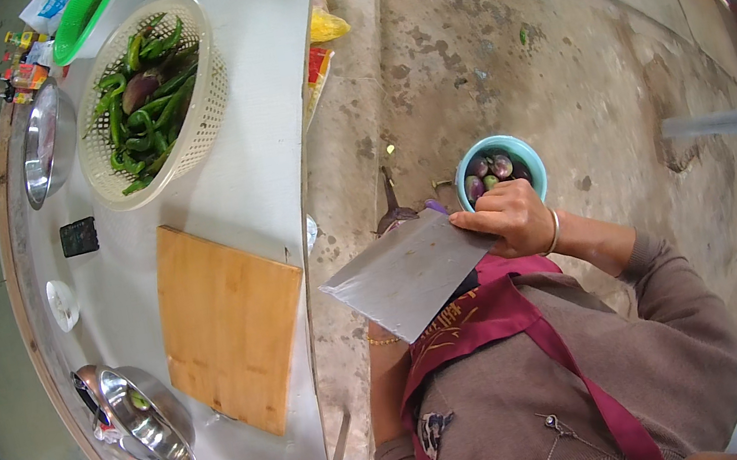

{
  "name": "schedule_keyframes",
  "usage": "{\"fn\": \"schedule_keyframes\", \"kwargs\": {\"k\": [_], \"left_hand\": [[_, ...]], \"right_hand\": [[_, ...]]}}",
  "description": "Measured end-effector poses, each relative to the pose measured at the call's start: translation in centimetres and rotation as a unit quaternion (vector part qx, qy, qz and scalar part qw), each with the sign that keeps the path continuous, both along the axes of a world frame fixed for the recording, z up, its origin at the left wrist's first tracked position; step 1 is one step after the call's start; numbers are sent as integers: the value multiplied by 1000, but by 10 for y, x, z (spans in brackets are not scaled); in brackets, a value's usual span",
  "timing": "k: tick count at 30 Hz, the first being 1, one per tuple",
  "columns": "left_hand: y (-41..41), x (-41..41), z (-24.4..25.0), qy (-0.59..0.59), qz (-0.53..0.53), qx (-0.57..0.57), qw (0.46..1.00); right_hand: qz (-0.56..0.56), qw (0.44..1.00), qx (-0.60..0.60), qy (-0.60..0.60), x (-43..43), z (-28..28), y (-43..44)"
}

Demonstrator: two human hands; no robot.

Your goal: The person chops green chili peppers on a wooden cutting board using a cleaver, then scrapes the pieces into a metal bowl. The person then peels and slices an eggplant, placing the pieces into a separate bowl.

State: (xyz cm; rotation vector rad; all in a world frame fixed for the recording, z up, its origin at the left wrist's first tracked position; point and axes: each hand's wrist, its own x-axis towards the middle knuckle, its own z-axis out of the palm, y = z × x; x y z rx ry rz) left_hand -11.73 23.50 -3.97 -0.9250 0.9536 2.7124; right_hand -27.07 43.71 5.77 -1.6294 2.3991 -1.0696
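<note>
My right hand (512, 217), with a pale bangle at the wrist, grips a broad metal cleaver (412, 274) at its handle end. The blade lies across the view in front of my maroon apron (487, 327). My left forearm (389, 373), with a gold bead bracelet, reaches up behind the blade; the left hand is hidden by it. Just beyond the blade's upper edge show the stem and cap of a dark eggplant (397, 214); its body is covered. Beyond my right hand stands a light-blue bucket (536, 158) holding several small purple and greenish eggplants (502, 166).
To the left, a white table bears a wooden cutting board (231, 326), a cream basket (208, 121) of green peppers with an eggplant, a black phone-like object (79, 237) and several steel bowls (172, 409). A green basin (79, 30) sits at the far end. The concrete floor (442, 57) is stained.
</note>
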Motion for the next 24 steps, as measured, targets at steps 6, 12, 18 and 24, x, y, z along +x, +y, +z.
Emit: {"fn": "schedule_keyframes", "kwargs": {"k": [6,12,18,24], "left_hand": [[8,-34,51,34,-155,-63,985],[23,-51,15,19,-177,-324,929],[27,-48,-48,8,-77,-218,973],[29,-53,-5,37,-156,-333,929]], "right_hand": [[-104,985,101,-89,-10,-100,60],[-162,982,45,-91,5,-76,81],[-57,997,25,35,-8,-20,46],[-48,997,44,40,-10,-27,46]]}}
